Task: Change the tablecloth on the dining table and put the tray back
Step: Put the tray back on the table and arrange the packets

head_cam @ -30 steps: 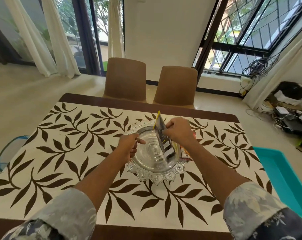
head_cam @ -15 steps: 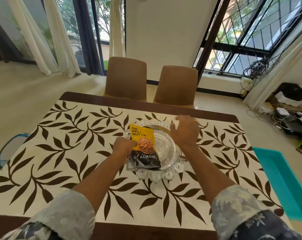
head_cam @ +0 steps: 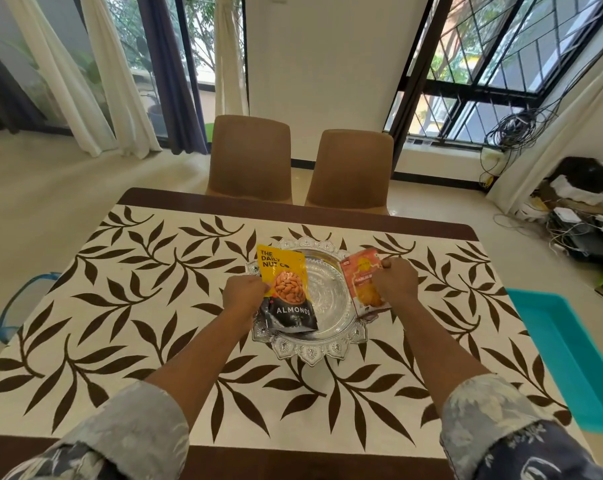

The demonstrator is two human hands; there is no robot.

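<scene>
A cream tablecloth [head_cam: 127,306] with brown leaf print covers the dark dining table. In its middle stands a round glass tray [head_cam: 322,344] with a scalloped rim. My left hand [head_cam: 243,296] grips the left edge of a yellow and black almond packet [head_cam: 288,292], which leans over the tray's left side. My right hand [head_cam: 393,284] holds an orange snack packet [head_cam: 360,277] at the tray's right rim. That packet is partly hidden by my fingers.
Two brown chairs [head_cam: 251,157] [head_cam: 350,168] stand at the table's far edge. A turquoise bin [head_cam: 570,355] sits on the floor to the right, a blue-handled object [head_cam: 16,306] to the left. Cables and boxes [head_cam: 577,209] clutter the right corner.
The almond packet passed from my right hand to my left and now lies face up on the tray's left. My right hand moved right and took hold of the orange packet.
</scene>
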